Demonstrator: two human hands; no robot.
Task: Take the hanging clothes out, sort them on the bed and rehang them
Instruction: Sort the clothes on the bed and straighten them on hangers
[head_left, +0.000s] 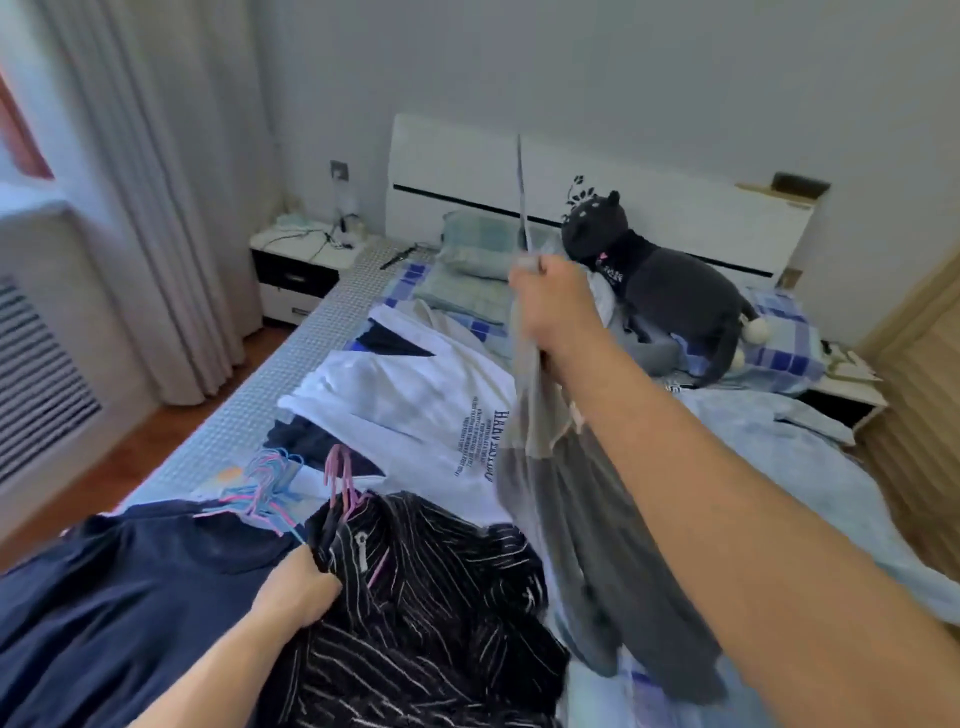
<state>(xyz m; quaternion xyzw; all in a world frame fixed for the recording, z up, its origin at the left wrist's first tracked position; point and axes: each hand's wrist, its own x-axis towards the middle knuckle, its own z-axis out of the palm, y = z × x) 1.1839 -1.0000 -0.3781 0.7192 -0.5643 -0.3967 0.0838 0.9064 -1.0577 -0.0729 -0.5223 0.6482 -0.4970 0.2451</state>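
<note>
Spread over the bed (332, 312), clothes lie limp; a soft, light grey garment (597, 519) is gripped high by the right hand (558, 306), while the striped shirt (441, 597) is clutched at its collar by the left hand (301, 592).

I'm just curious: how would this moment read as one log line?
phase: sorting | right hand: lifts grey garment | left hand: grips black striped shirt | white shirts: on bed

Grey garment (597, 519) motion-blurred; hanger hook above right hand (558, 306) smeared to thin streak. Left hand (298, 590) fingertips buried in black striped shirt (441, 597). Navy garment (104, 597) cut by near-left edge. Print on white shirt (415, 405) unreadable. Far nightstand (296, 260) clutter too small to identify.
</note>
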